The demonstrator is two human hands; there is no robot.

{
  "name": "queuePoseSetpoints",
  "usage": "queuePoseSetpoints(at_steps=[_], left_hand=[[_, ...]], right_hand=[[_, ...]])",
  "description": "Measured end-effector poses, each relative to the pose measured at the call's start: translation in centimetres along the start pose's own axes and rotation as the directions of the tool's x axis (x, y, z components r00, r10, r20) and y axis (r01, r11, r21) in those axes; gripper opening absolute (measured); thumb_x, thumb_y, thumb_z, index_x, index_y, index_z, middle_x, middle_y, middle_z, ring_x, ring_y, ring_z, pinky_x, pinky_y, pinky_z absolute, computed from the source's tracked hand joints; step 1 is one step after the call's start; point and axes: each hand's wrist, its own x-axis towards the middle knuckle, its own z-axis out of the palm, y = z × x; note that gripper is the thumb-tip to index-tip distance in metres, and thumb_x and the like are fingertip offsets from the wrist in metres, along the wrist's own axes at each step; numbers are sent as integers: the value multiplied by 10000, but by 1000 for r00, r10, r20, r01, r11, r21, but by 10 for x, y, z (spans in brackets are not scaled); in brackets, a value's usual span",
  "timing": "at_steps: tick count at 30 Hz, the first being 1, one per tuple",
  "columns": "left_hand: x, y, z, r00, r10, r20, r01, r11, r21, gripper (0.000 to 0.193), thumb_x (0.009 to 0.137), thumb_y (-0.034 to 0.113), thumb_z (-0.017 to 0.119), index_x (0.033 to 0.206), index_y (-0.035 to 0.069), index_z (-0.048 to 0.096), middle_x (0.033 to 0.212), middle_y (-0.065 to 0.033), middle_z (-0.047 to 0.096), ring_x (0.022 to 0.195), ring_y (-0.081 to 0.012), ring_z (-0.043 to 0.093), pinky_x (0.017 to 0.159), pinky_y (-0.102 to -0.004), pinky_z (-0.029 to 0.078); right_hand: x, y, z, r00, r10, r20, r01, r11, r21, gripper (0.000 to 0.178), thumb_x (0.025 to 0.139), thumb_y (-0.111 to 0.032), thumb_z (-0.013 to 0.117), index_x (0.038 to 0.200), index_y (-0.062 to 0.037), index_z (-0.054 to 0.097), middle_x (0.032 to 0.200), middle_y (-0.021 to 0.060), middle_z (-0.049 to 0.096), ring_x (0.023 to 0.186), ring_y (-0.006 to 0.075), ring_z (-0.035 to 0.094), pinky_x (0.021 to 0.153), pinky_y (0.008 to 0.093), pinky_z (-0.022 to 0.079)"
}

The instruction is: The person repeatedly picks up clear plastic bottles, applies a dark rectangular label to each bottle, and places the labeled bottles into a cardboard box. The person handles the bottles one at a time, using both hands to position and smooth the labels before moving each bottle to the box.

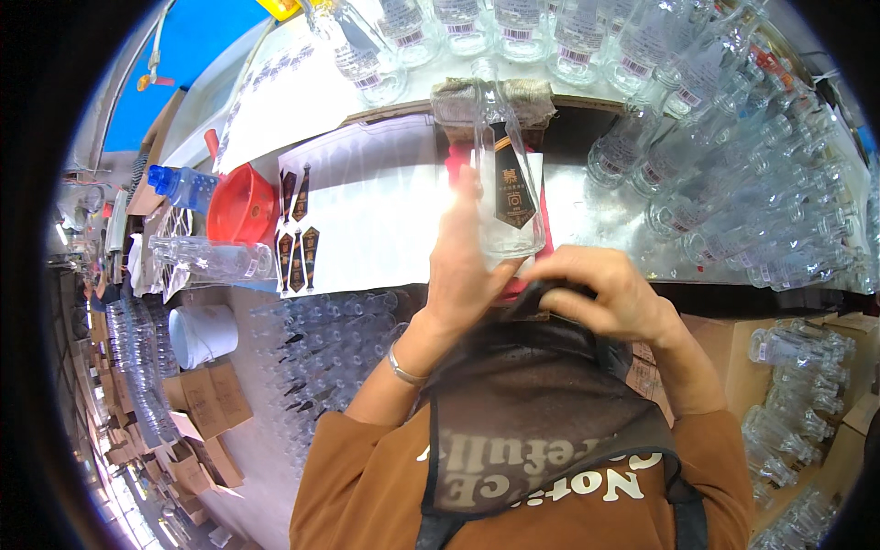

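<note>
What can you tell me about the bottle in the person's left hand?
The bottle is clear and looks like glass, with a slim neck widening to a broader body. A long black label with gold-coloured markings faces up; its pointed end lies toward the base. The bottle lies with its neck away from the person, over a cloth-covered block. The left grip holds it along its left side. The right grip is close to the base; whether it touches is unclear.
</note>
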Motion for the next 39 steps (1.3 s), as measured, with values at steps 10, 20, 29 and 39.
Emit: queuePoseSetpoints(at_steps=[10,20,29,39], left_hand=[[-2,-9,1,997,-69,36,77,937,-341,970,810,172,835,1556,-36,252,1546,-290,378,1407,-372,438,1147,-418,369],[21,-56,-61,991,92,-95,-85,994,74,918,793,305,846,1502,-42,376,1522,-270,421,1411,-424,409,1172,-505,305],[224,-226,-170,967,-182,-177,252,776,579,808,927,511,615,1479,-43,410,1494,-257,474,1454,-412,343,1175,-595,235],[152,-196,-198,930,-319,-181,330,517,790,781,946,543,555,1475,-20,441,1393,-248,572,1405,-400,412,1167,-609,207]], right_hand=[[22,37,6,878,467,-102,-428,863,270,465,1077,-354,467,1212,35,683,823,44,689,536,57,491,531,228,401],[15,9,2,858,416,-302,-482,856,-189,298,960,-159,657,1168,53,674,928,128,766,739,125,675,658,280,506],[5,26,-6,843,389,-372,-478,858,-186,260,964,-151,653,1143,34,683,877,80,762,683,68,619,611,232,459],[-1,34,-5,852,310,-422,-443,856,-266,260,904,-112,695,1129,18,704,804,81,725,535,78,511,520,255,404]])
